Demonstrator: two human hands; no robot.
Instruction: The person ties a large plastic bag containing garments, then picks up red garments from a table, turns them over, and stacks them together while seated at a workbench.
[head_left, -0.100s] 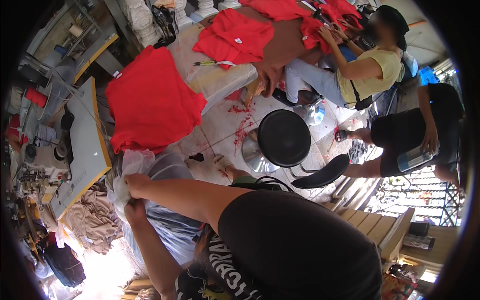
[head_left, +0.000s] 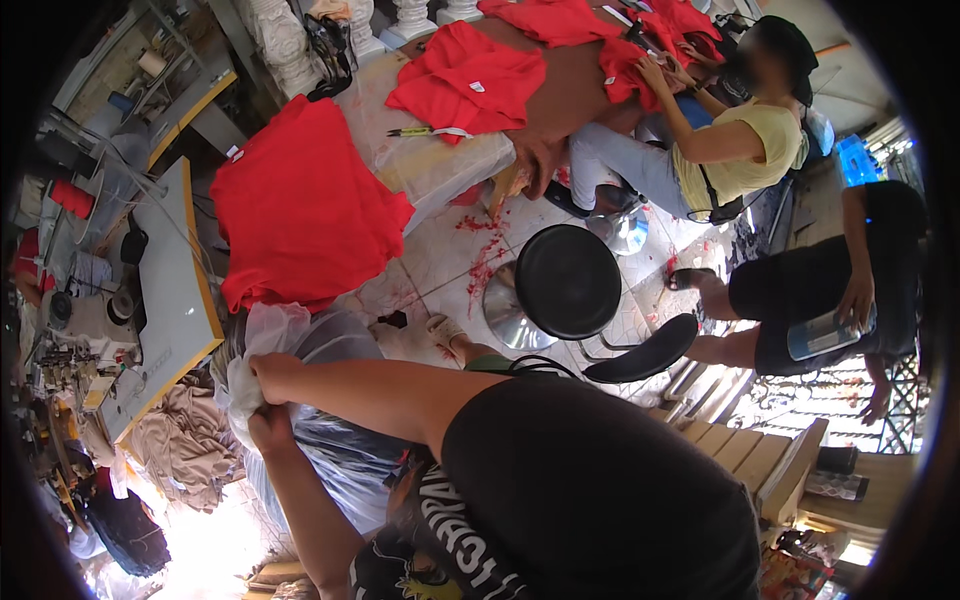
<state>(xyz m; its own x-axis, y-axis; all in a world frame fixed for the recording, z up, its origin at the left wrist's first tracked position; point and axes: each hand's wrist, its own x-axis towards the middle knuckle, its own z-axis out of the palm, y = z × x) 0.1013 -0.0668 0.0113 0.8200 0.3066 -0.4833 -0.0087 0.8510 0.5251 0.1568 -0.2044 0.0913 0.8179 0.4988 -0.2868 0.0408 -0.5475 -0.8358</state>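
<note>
Clear plastic bag [head_left: 330,440]: our left hand [head_left: 268,428] and right hand [head_left: 272,372] clench its gathered mouth; overstretched film may tear.

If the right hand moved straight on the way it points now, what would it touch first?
Probably the clear plastic bag that the right hand already grips at its bunched top; farther up lies the red cloth, though depth is unclear.

head-worn fisheye, looking down, close

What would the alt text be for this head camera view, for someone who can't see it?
Both hands, left hand and right hand, grip the gathered top of a clear plastic bag. Beyond it lies a large red cloth, with a black stool nearby.
</note>
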